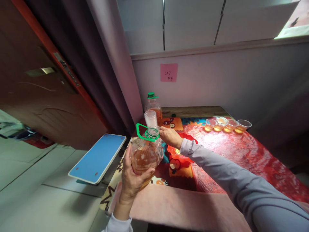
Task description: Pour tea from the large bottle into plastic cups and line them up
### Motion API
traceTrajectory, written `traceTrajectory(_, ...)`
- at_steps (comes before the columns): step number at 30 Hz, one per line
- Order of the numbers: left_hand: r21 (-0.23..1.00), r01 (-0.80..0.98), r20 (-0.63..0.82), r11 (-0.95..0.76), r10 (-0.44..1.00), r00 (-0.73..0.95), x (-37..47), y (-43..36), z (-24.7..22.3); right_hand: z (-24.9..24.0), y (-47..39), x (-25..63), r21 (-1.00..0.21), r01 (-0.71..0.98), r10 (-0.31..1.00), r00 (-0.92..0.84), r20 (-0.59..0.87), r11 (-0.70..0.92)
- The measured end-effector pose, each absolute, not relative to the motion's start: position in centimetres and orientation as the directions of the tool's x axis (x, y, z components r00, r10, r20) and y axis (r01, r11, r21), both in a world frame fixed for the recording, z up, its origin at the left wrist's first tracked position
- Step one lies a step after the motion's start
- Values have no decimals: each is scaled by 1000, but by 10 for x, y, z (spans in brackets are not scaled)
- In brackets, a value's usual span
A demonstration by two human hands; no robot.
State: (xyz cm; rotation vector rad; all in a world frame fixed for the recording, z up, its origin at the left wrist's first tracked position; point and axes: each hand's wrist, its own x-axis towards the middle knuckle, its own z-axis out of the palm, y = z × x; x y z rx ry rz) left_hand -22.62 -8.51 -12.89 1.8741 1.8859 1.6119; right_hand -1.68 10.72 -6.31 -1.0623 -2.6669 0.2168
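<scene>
My left hand (135, 175) is wrapped round the lower side of a large clear bottle (146, 156) of amber liquid, held over the table's near left part. The bottle has no cap on its mouth and a green handle ring round its neck. My right hand (170, 136) reaches to the bottle's neck with its fingers closed; what they hold is too small to name. Just behind the neck stands a stack of clear plastic cups (151, 118). A second bottle (153, 104) with a green cap is behind the stack.
Several clear cups (228, 125) of amber liquid stand in a row at the table's back right. A red scalloped tray (172, 151) lies under my right wrist. A green cap (173, 115) is near the back edge. A blue stool (98, 158) stands left.
</scene>
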Motion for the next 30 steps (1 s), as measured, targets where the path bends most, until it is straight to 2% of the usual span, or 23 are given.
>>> traceTrajectory(6,614,722,639,-318,738,-218,-228,-84,-128,-70,113,-17,-320,639,714,-610,344,699)
traceTrajectory(10,615,731,631,-296,740,-232,-227,-85,-126,-71,116,13,-407,535,653,-425,627,740)
traceTrajectory(12,626,727,624,-282,740,-250,-226,-85,-125,-76,112,41,-427,508,626,-327,708,749)
traceTrajectory(14,644,715,606,-274,753,-257,-225,-85,-125,-89,104,70,-433,543,656,-330,679,720)
traceTrajectory(17,677,691,569,-253,776,-273,-223,-84,-124,-118,88,104,-422,612,723,-406,559,669)
traceTrajectory(22,650,716,602,-252,746,-284,-218,-83,-120,-160,75,120,-347,720,790,-470,393,601)
traceTrajectory(27,639,733,592,-234,758,-274,-215,-83,-115,-168,73,120,-333,722,786,-485,384,607)
traceTrajectory(30,627,741,597,-239,759,-260,-216,-82,-115,-168,69,127,-335,699,762,-480,436,632)
